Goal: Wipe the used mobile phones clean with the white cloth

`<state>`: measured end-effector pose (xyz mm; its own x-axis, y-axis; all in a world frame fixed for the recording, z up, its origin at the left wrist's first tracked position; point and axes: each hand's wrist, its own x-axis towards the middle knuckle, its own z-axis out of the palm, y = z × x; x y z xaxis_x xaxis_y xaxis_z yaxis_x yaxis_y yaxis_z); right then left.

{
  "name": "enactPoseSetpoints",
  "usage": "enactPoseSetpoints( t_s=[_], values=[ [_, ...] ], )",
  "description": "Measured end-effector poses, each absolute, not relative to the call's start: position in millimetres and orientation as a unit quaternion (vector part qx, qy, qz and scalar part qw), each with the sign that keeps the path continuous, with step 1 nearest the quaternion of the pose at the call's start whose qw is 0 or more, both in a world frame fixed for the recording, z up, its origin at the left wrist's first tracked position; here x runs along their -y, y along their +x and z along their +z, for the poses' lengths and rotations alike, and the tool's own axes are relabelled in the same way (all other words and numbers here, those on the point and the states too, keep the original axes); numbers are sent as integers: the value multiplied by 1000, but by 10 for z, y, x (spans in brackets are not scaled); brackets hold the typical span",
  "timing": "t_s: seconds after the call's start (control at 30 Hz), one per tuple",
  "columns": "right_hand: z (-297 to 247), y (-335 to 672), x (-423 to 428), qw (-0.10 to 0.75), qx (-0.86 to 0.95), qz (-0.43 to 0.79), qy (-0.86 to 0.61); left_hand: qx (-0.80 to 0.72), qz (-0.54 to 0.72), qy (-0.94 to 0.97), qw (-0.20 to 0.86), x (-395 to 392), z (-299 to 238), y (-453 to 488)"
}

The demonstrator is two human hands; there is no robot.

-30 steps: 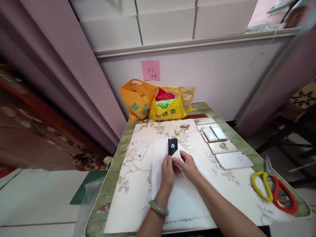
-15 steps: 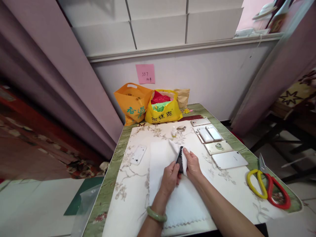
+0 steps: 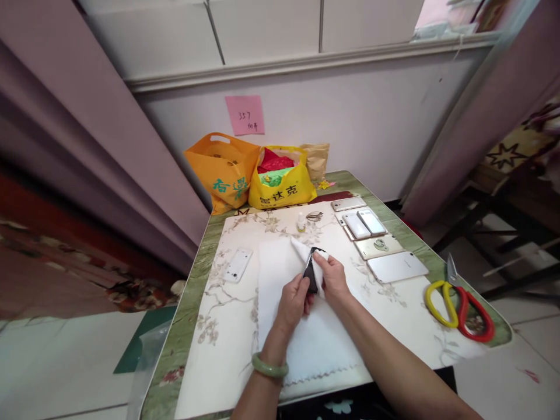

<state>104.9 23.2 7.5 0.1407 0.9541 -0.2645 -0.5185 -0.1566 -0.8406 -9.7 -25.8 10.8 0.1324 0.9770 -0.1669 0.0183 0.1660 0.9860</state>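
Note:
My left hand [image 3: 294, 300] grips the lower end of a dark phone [image 3: 310, 281] held tilted above the table. My right hand [image 3: 334, 276] pinches a folded corner of a white cloth [image 3: 324, 338] against the phone's upper right side. The rest of this cloth lies spread under both hands, its scalloped edge towards me. A green bangle [image 3: 270, 366] is round my left wrist. To the left rests a white phone [image 3: 238, 265], apart from the cloth. The fingers behind the dark phone are partly hidden.
Several phones lie at the right, the nearest a white phone [image 3: 397, 267]. Scissors [image 3: 457, 309] with yellow and red handles sit near the right edge. Behind stand a small bottle [image 3: 301, 222], glasses [image 3: 314, 216], an orange bag [image 3: 225, 175] and a yellow bag [image 3: 282, 191].
The whole view has shifted, so the table things appear higher and further left. My right hand has moved the cloth on the phone, showing less of its scalloped edge there. Both hands keep their hold.

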Motion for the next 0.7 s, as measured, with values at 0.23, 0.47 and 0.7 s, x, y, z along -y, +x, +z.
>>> enactPoseSetpoints(
  t_s=[0.23,0.47,0.7],
  values=[
    [74,1085,-357,639,191,604,-437,-514,449,456,571,279,61,-79],
    [-33,1074,-361,625,265,596,-430,-532,594,311,517,239,58,-18],
    [-52,1070,-341,610,305,592,-429,-513,599,333,517,233,14,-43]
  ],
)
